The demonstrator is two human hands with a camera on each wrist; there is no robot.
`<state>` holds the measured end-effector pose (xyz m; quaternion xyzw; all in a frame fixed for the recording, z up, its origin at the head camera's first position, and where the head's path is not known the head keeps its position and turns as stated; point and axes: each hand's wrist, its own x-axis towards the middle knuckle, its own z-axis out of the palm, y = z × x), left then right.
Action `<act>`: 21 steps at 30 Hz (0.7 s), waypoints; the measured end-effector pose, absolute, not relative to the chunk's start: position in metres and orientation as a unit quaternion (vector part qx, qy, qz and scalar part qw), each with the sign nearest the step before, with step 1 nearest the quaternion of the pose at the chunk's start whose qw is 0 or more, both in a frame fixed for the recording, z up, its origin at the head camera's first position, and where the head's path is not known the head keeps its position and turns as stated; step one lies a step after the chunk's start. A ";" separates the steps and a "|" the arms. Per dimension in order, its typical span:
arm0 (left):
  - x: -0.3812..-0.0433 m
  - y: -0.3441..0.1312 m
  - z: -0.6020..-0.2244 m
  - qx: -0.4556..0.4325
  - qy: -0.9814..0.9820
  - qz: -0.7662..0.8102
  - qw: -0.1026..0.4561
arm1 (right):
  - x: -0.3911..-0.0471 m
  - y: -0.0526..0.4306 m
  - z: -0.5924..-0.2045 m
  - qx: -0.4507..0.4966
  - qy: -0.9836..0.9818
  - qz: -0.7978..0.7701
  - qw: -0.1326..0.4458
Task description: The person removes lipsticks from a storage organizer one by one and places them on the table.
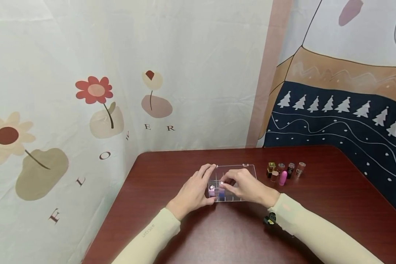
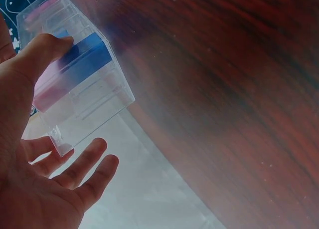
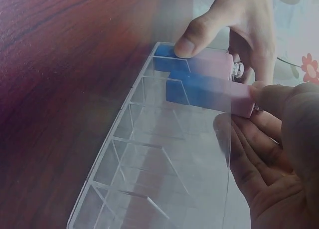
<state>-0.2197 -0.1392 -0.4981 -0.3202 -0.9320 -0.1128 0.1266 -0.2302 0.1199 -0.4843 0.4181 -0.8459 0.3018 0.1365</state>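
Note:
A clear plastic organizer box (image 3: 149, 159) with several compartments stands on the table. My left hand (image 1: 192, 189) holds its left end, with the thumb on the front wall and the other fingers reaching behind. Inside the end compartment sits a pink-and-blue lipstick (image 3: 212, 64) with a shiny knob on top. A second, similar lipstick (image 3: 197, 92) is partly down in the neighbouring compartment, sticking out higher than the first. My right hand (image 1: 245, 186) pinches its pink upper end between thumb and fingers. In the left wrist view the left thumb covers part of the blue sections.
To the right of the box stand a gold-and-black lipstick (image 1: 270, 169), a bright pink tube (image 1: 283, 178), a dark tube (image 1: 290, 170), a clear-capped tube (image 1: 301, 169) and other small tubes. The reddish-brown table (image 1: 158, 168) meets printed curtains behind.

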 end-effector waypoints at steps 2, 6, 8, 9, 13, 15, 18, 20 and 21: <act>-0.220 -0.139 -0.499 -0.320 -0.932 -0.113 0.127 | -0.230 0.121 -0.484 0.422 -0.843 0.301 0.148; -0.219 -0.139 -0.499 -0.321 -0.932 -0.112 0.128 | -0.230 0.122 -0.482 0.421 -0.839 0.303 0.164; -0.219 -0.139 -0.498 -0.322 -0.931 -0.112 0.130 | -0.229 0.123 -0.480 0.417 -0.841 0.303 0.166; -0.219 -0.139 -0.498 -0.323 -0.931 -0.112 0.131 | -0.228 0.123 -0.479 0.415 -0.842 0.304 0.166; -0.219 -0.139 -0.497 -0.323 -0.930 -0.112 0.132 | -0.226 0.125 -0.475 0.414 -0.840 0.303 0.175; -0.218 -0.139 -0.497 -0.322 -0.931 -0.112 0.131 | -0.226 0.126 -0.473 0.418 -0.836 0.302 0.186; -0.218 -0.139 -0.496 -0.320 -0.932 -0.115 0.128 | -0.226 0.127 -0.473 0.423 -0.832 0.298 0.200; -0.217 -0.138 -0.496 -0.318 -0.933 -0.114 0.126 | -0.225 0.129 -0.471 0.424 -0.830 0.299 0.204; -0.217 -0.138 -0.495 -0.317 -0.933 -0.116 0.125 | -0.225 0.129 -0.470 0.424 -0.829 0.300 0.205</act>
